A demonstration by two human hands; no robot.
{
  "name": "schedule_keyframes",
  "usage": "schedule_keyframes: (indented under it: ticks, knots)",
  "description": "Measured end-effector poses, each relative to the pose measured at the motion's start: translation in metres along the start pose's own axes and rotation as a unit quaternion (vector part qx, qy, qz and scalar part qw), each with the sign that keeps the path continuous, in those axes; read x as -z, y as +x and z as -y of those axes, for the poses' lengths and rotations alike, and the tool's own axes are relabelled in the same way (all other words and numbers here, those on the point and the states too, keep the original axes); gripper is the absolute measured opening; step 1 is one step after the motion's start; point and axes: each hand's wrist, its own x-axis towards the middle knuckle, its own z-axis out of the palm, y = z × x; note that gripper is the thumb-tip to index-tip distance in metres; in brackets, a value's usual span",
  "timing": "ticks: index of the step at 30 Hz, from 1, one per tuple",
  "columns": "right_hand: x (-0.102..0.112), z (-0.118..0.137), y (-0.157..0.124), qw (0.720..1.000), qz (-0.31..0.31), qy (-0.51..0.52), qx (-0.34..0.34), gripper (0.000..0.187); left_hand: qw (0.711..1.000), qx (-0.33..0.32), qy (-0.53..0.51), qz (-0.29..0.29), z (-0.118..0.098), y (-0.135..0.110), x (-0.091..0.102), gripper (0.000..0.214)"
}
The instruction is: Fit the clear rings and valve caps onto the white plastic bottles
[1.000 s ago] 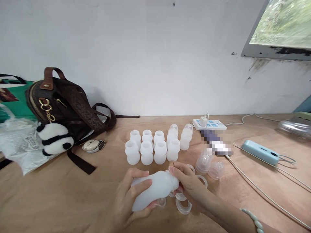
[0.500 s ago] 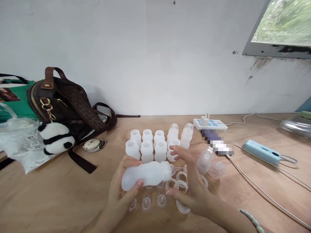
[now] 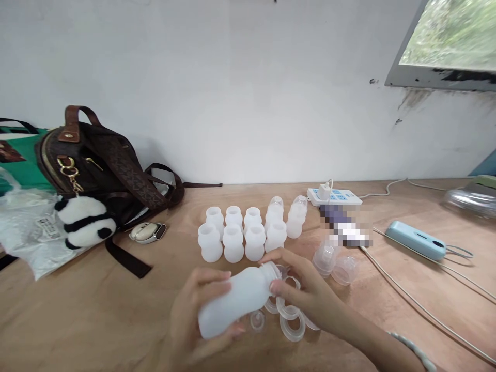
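A frosted white baby bottle (image 3: 236,297) lies tilted between my hands, its neck toward the right. My left hand (image 3: 197,310) is wrapped round the bottle's body near the base. Fingers and thumb of my right hand (image 3: 298,284) close on the collar ring at the neck; the nipple beyond it is mostly hidden by that hand. Below are several loose clear rings (image 3: 292,326) and a clear nipple (image 3: 256,320). Behind stand several open frosted bottles (image 3: 233,243) in two rows, with two capped bottles (image 3: 297,217) at their right end.
Clear domed caps (image 3: 344,269) lie right of my right hand. Farther right are a power strip (image 3: 351,197), a blurred-out phone, a light blue device (image 3: 416,240) and a white cable. A brown backpack (image 3: 104,155) with a panda charm and a mouse (image 3: 145,232) lie left.
My right hand has gone from open beside the nipple to gripping the bottle's collar. The bottle's base has dropped lower, so it tilts up toward the right.
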Motion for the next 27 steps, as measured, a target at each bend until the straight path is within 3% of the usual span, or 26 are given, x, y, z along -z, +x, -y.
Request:
schedule_keyframes:
  ticks: [2, 4, 6, 8, 12, 14, 17, 21, 27]
  knots:
    - [-0.005, -0.006, -0.009, 0.968, -0.054, -0.148, 0.195, 0.03, 0.981, 0.128, -0.148, 0.003, -0.001, 0.008, 0.003, 0.028]
    - [-0.012, -0.014, -0.019, 0.907, -0.11, -0.216, 0.345, 0.044, 0.921, 0.256, -0.295, 0.007, -0.002, 0.017, 0.007, 0.034]
    - [-0.017, -0.019, -0.025, 0.88, -0.17, -0.222, 0.383, 0.053, 0.847, 0.371, -0.38, -0.022, -0.001, 0.026, 0.009, 0.037]
    - [-0.017, -0.018, -0.026, 0.887, -0.175, -0.223, 0.363, 0.056, 0.811, 0.428, -0.393, -0.073, 0.0, 0.031, 0.009, 0.036]
    - [-0.006, -0.003, -0.019, 0.948, -0.076, -0.164, 0.261, 0.067, 0.836, 0.417, -0.345, -0.093, 0.003, 0.027, 0.005, 0.039]
    - [-0.004, 0.002, -0.017, 0.971, -0.029, -0.122, 0.203, 0.064, 0.87, 0.38, -0.303, -0.084, 0.004, 0.022, 0.003, 0.037]
    - [-0.007, 0.0, -0.02, 0.98, 0.009, -0.109, 0.164, 0.052, 0.928, 0.291, -0.226, -0.056, 0.004, 0.014, 0.001, 0.034]
    - [0.006, -0.003, -0.021, 0.983, -0.038, -0.097, 0.152, 0.051, 0.95, 0.199, -0.239, -0.027, 0.002, 0.01, -0.004, 0.047]
    - [0.086, 0.022, -0.009, 0.954, -0.214, -0.18, 0.108, 0.03, 0.958, 0.117, -0.239, -0.106, 0.01, 0.008, -0.009, 0.045]
